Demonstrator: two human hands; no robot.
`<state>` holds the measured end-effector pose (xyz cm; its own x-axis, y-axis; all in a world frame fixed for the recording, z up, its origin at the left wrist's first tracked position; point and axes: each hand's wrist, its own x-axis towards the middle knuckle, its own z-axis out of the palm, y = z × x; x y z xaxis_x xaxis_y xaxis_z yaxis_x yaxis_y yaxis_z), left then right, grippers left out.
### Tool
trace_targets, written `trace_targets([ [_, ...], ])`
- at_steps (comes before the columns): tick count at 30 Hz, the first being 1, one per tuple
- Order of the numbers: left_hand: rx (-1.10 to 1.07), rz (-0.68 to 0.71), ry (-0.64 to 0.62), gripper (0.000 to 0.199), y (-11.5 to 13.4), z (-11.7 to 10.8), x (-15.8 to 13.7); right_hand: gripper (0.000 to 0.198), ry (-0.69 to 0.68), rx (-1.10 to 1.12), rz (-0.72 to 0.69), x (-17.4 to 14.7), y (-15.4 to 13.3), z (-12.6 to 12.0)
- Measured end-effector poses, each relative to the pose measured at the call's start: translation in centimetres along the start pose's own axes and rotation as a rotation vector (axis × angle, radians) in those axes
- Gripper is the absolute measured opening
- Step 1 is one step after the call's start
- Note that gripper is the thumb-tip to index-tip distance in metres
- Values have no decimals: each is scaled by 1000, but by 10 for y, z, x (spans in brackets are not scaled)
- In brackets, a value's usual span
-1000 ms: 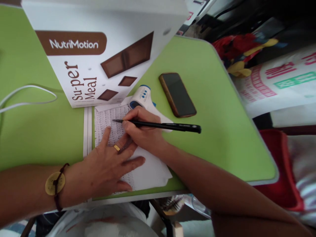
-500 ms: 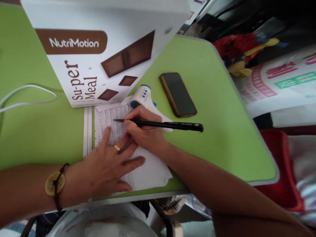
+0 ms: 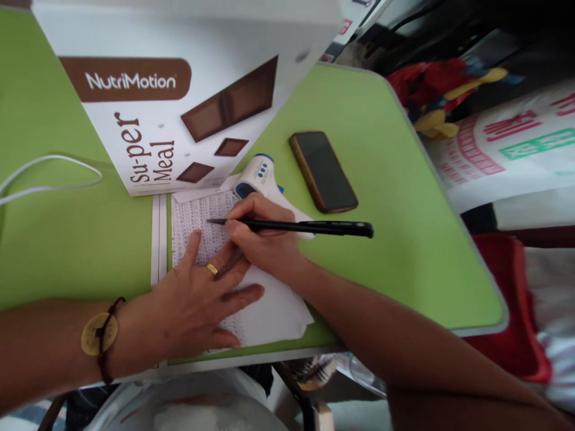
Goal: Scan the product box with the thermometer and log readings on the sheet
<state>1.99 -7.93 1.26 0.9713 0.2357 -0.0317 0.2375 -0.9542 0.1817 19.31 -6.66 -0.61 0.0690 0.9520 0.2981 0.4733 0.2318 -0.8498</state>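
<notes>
A sheet of paper (image 3: 274,311) with dense handwritten lines lies on the green table. My left hand (image 3: 202,299) rests flat on it with fingers spread, a gold ring on one finger. In my right hand (image 3: 265,233) a black pen (image 3: 323,227) is pinched between thumb and fingers. Its tip is at the written part of the sheet; whether it touches I cannot tell. Beyond my right hand lies a white and blue infrared thermometer (image 3: 260,176), its handle partly hidden behind the hand.
A white NutriMotion box (image 3: 157,120) stands at the back of the green table (image 3: 404,257). To the right of the thermometer lies a smartphone (image 3: 323,170). A white cable (image 3: 58,157) loops at the left. A printed white bag (image 3: 507,143) and red chair (image 3: 503,299) are beyond the right edge.
The pen has tilted slightly, its back end shifting a little to the right. My left hand has stayed in place on the paper. The view has shifted very slightly.
</notes>
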Motion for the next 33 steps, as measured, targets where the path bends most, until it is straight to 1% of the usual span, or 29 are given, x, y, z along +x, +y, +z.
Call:
trace_targets([
  [4, 6, 5, 10, 72, 0, 2, -1, 9, 30, 21, -29, -1, 1, 0],
  [6, 8, 2, 16, 72, 0, 3, -1, 8, 13, 34, -29, -1, 1, 0],
  [10, 13, -3, 16, 72, 1, 4, 0, 6, -26, 6, 15, -1, -2, 0],
  [12, 13, -2, 10, 73, 1, 3, 0, 6, -23, 1, 23, -2, -2, 1],
  [16, 7, -4, 5, 72, 1, 2, 1, 7, -16, 19, -5, -2, -1, 2],
  [28, 8, -3, 18, 72, 0, 2, 1, 8, -51, 32, -22, -2, 0, 1],
  [33, 11, -1, 8, 70, 0, 2, 1, 6, -31, 4, 11, -3, 0, 1],
])
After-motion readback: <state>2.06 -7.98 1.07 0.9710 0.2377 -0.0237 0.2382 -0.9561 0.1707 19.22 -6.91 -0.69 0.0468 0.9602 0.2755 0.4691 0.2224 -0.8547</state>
